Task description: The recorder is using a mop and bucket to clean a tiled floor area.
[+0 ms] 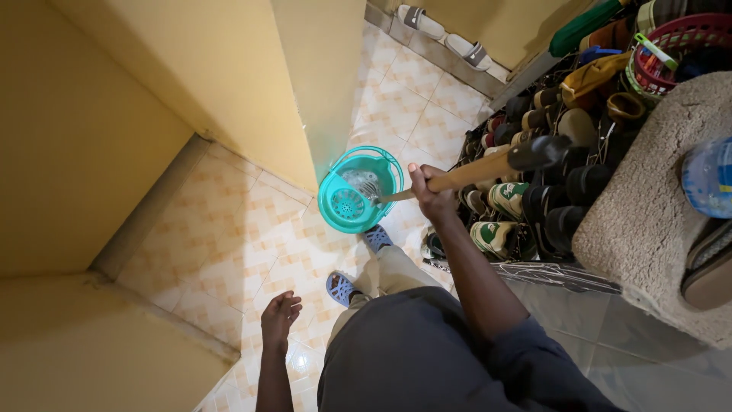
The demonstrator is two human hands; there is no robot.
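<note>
The right hand [428, 192] is wrapped tight around the long wooden mop handle [476, 169] with a black end. The handle slants down into the round teal plastic bucket [358, 191], which stands on the pale patterned tile floor [229, 252] beside the yellow wall corner [320, 91]. The bucket is at about 11 o'clock from the person's blue sandals [341, 288]. The left hand [280, 317] hangs loose at 7 o'clock from the bucket, fingers apart, holding nothing. At 3 o'clock from the bucket is a rack full of shoes [534, 183]. A red basket [679, 46] sits at the top right corner. A clear plastic bottle with a blue label [709, 175] lies on a grey fuzzy mat [648, 221].
</note>
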